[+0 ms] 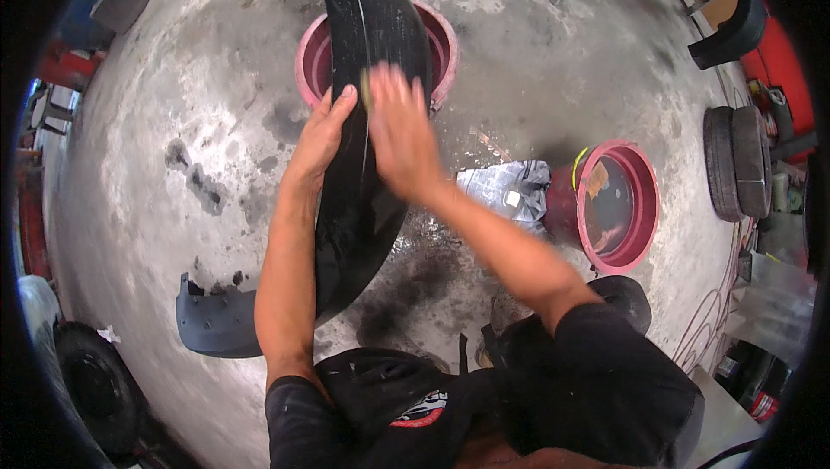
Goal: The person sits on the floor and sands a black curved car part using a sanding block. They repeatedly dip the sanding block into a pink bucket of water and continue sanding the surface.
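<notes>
A long, curved black plastic fender flare (346, 236) stretches from the top of the view down to the lower left, its surface wet and shiny. My left hand (324, 136) grips its left edge, thumb on top, fingers mostly out of sight behind the edge. My right hand (399, 132) lies against the upper part of the flare and is blurred by motion. At its fingertips shows the edge of a thin yellowish pad (366, 89); the rest is hidden by the hand. Behind the flare stands a round reddish tub (445, 45), partly covered by it.
To the right, a reddish bucket (644, 210) holds cloudy water and a brown piece. Beside it lies a crumpled grey-white sheet (501, 188) on the wet concrete floor (233, 80). Tyres (722, 162) stand at the far right; another wheel (95, 382) is at the lower left.
</notes>
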`<state>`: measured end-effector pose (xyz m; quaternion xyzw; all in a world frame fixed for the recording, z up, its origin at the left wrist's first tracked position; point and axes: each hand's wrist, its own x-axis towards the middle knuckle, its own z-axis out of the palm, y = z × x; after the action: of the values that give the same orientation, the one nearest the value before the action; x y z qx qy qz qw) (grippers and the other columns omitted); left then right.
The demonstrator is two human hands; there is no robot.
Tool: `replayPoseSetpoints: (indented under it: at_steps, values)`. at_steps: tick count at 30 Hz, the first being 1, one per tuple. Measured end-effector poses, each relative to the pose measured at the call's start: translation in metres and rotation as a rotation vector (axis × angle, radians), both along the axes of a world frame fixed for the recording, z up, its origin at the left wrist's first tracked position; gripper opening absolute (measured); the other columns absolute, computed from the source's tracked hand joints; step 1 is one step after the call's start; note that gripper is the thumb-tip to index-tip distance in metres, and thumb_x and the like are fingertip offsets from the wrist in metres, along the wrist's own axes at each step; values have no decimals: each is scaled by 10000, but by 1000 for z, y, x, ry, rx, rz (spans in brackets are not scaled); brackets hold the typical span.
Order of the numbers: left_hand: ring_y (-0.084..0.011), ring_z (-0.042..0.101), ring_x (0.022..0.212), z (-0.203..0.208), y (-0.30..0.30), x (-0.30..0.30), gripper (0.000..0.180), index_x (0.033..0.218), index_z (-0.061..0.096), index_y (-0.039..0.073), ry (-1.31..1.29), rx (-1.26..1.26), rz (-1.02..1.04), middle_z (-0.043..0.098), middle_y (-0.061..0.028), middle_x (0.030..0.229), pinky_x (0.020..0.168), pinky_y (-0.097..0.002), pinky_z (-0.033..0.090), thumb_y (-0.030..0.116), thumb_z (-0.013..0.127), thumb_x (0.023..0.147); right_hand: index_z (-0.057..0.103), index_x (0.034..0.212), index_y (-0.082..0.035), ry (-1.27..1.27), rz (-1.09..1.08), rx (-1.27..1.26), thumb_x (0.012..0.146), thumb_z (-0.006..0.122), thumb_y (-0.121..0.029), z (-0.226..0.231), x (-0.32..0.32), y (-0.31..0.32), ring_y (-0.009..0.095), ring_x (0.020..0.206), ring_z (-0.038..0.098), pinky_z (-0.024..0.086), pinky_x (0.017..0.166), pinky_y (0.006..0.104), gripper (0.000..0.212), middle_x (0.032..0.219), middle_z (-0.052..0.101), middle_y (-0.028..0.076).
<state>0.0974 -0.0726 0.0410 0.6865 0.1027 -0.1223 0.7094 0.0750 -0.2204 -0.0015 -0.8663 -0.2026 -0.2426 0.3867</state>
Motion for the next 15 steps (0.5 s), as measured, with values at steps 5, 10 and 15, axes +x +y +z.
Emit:
replayPoseSetpoints:
  at_steps: [5,10,15]
  values:
    - [-171,498,1347,9,3,-5,604,1520,463,23,-10,-121,-55,566,-90,1452,1136,-305,361,374,599,1048,500,1476,16,2,11,29,1055,413,-193,6,31,3,395,1460,411,241,1211,590,478,1556,461,221]
    - [-172,496,1346,1,3,-4,608,1515,474,23,-31,-28,-20,559,-79,1464,1144,-309,347,397,590,1049,435,1527,3,-36,32,-8,1032,443,-210,-6,1,1,384,1490,373,206,1222,609,538,1556,460,222]
    - [-190,518,1339,3,-13,-1,691,1515,458,-16,64,-98,-23,551,-109,1474,1127,-304,379,448,616,1027,485,1474,25,-10,-54,-8,1047,426,-277,-6,118,-24,384,1448,430,276,1196,590,526,1546,476,217]
